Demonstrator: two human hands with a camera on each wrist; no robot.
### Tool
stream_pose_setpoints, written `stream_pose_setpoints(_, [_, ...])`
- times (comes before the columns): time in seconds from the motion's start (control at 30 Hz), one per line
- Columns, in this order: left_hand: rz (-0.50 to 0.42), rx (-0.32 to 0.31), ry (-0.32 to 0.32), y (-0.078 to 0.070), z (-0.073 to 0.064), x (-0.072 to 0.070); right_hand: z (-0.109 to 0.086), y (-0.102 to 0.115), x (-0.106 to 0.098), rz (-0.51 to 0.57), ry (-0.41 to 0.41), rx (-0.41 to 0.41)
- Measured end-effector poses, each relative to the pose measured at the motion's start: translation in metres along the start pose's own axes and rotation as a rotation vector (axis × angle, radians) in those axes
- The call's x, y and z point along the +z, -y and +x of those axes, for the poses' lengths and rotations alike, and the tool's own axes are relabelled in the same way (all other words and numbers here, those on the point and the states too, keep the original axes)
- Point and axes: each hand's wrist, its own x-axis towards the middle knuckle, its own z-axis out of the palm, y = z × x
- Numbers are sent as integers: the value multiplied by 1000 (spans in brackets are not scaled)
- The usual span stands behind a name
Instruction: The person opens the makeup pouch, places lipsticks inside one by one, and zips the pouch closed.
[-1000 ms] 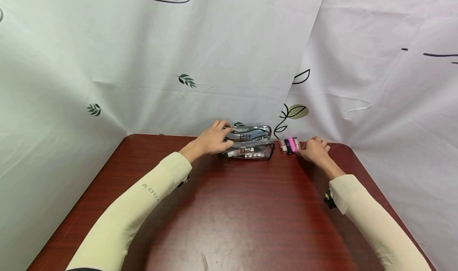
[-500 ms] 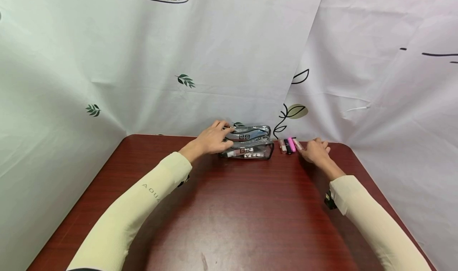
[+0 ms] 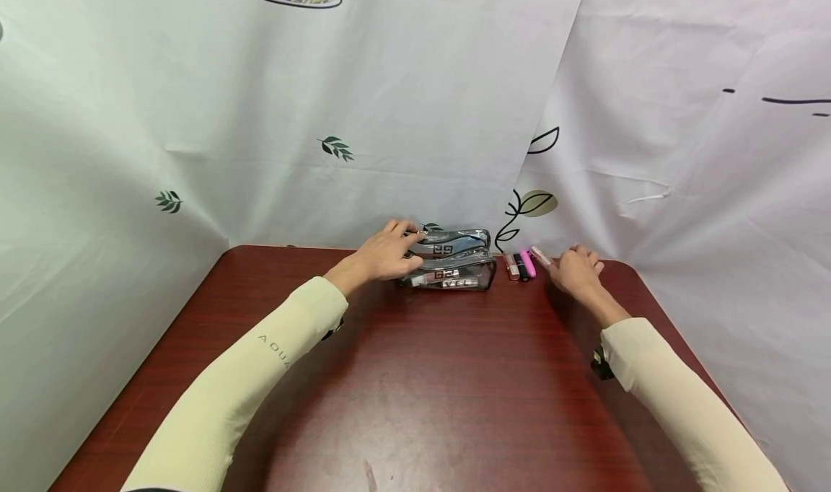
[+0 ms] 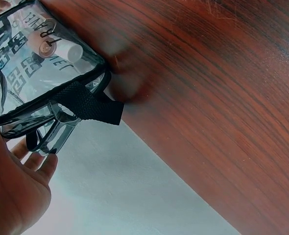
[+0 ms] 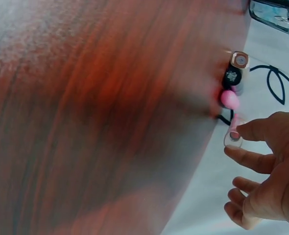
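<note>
My left hand [image 3: 383, 252] grips the left end of a clear zip pouch [image 3: 483, 275] with black trim and printed lettering. Fingers curl behind its edge in the left wrist view, beside a black strap tab [image 4: 98, 105]. Cosmetic tubes lie inside, among them one with a white cap [image 4: 68, 50]. My right hand [image 3: 576, 270] pinches a clear pink lip gloss tube [image 5: 234, 128] between thumb and index finger; its other fingers are loosely bent. The tube leans at an angle, its upper end toward the wall sheet.
Left of the lip gloss, a pink tube [image 3: 527, 263], a black tube [image 3: 521, 267] and a clear tube [image 3: 511, 267] line up side by side. A white printed sheet [image 3: 415, 102] hangs behind the dark red wooden table [image 3: 428, 376].
My right hand has shifted slightly right, and the lip gloss tube has swung away from the pink tube, tilting more. The left hand and pouch have stayed put.
</note>
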Motion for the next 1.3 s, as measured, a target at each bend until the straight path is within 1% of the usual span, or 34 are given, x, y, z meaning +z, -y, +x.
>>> stream_pose_setpoints(0.23, [-2, -7, 1, 0, 0, 1, -2, 7, -11, 61, -55, -67])
stream_pose_setpoints(0.43, [-7, 0, 1, 0, 1, 0, -1, 17, -17, 92, -68, -107])
stream_pose_setpoints(0.67, [-10, 0, 13, 1, 1, -1, 0, 34, -21, 104, -86, -175])
stream_pose_setpoints(0.87, [-7, 4, 16, 1, 1, -1, 0, 46, -26, 105, -111, -215])
stream_pose_setpoints(1.3, [-12, 1, 25, 2, 1, 0, 0, 77, -38, 122, -129, -305])
